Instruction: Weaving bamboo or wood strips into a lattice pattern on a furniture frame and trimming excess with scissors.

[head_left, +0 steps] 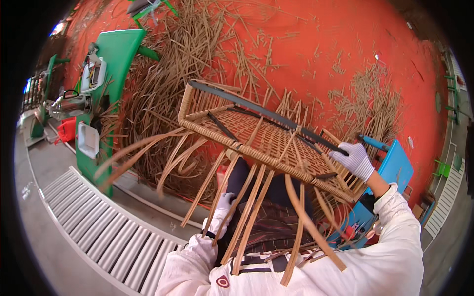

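A tan wicker basket [249,129] with a dark metal frame bar [269,116] lies tilted across my lap. Long loose weaving strands [250,217] stick out from its near edge toward my body. My right hand [353,160], in a striped knit glove, is closed around the frame at the basket's right end. Below the near edge, my left hand [226,202] rests low beside my thigh, gloved too and partly behind strands. Its fingers do not show clearly, so I cannot make out whether anything is in them.
Cut strands [173,64] pile on the red floor covering [301,29], with more scraps at the right. On the left a green bench [116,52] carries white trays [89,139]. A blue stool [397,165] stands by my right arm. A roller conveyor [108,232] curves along the lower left.
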Demonstrator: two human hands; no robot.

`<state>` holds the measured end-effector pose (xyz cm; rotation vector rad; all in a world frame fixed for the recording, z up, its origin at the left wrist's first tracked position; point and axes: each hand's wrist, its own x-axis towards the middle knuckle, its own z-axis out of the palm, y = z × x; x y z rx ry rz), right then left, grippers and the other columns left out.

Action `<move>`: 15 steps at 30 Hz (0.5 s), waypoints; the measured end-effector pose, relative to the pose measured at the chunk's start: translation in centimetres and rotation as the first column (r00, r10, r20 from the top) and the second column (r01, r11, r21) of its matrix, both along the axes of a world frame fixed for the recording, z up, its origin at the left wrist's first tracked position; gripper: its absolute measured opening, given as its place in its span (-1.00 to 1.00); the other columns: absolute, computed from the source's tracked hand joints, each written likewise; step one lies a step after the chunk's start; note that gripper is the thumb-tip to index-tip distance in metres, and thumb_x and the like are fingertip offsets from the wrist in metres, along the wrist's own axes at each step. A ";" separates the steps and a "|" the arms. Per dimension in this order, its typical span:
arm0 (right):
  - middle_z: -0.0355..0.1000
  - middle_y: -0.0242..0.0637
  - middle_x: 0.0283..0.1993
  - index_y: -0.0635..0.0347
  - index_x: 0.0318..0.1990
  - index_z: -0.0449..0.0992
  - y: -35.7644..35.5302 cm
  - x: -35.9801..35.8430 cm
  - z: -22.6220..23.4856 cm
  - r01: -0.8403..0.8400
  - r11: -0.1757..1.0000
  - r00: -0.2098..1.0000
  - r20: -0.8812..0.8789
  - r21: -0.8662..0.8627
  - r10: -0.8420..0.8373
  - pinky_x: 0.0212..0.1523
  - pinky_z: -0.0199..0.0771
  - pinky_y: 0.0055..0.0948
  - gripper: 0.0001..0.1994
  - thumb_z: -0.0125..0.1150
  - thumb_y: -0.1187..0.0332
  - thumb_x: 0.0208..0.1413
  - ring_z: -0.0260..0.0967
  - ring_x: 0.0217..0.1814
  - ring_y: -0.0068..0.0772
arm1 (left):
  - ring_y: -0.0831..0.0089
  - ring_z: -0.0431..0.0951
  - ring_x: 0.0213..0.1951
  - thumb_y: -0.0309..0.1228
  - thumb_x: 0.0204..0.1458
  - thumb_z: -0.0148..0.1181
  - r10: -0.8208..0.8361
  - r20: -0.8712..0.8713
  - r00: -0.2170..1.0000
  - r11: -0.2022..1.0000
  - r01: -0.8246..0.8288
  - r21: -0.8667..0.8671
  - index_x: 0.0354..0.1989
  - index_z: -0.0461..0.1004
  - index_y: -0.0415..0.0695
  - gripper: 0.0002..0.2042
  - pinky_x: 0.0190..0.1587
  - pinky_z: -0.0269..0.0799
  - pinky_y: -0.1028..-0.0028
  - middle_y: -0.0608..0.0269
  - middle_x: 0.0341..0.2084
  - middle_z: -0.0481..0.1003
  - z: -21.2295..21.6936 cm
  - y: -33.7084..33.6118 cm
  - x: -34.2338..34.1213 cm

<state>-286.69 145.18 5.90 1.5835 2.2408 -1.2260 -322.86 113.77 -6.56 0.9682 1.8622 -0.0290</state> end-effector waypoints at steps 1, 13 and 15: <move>0.27 -0.17 -0.73 0.21 -0.53 0.49 0.6 1.5 -0.8 0.003 1.000 1.000 -0.030 0.027 -0.002 -0.60 0.27 -0.36 -0.61 0.24 0.01 -0.01 0.28 -0.70 -0.25 | -0.02 0.42 -0.13 -0.31 -0.10 0.21 0.025 0.002 1.000 0.999 -0.025 0.023 -0.20 0.50 -0.09 -0.73 -0.03 0.35 0.21 -0.01 -0.22 0.45 -0.5 0.1 1.0; 0.38 -0.11 -0.54 0.16 -0.29 0.47 1.2 13.6 -14.2 0.150 0.982 0.977 0.171 -0.116 -0.129 -0.40 0.34 -0.29 -0.69 0.23 0.09 0.01 0.36 -0.48 -0.11 | 0.12 0.48 -0.16 -0.19 -0.11 0.21 -0.179 -0.102 0.979 0.982 0.183 0.035 -0.18 0.51 0.03 -0.70 -0.09 0.38 0.20 0.11 -0.26 0.50 1.7 1.2 8.7; 0.41 -0.09 -0.48 0.14 -0.29 0.46 0.6 14.1 -14.7 0.172 0.981 0.973 0.169 -0.084 -0.156 -0.34 0.34 -0.24 -0.68 0.20 0.06 0.02 0.38 -0.40 -0.06 | 0.11 0.48 -0.15 -0.20 -0.14 0.27 -0.170 -0.097 0.981 0.983 0.162 -0.086 -0.22 0.50 -0.08 -0.68 -0.09 0.40 0.27 0.07 -0.26 0.47 4.0 1.0 8.9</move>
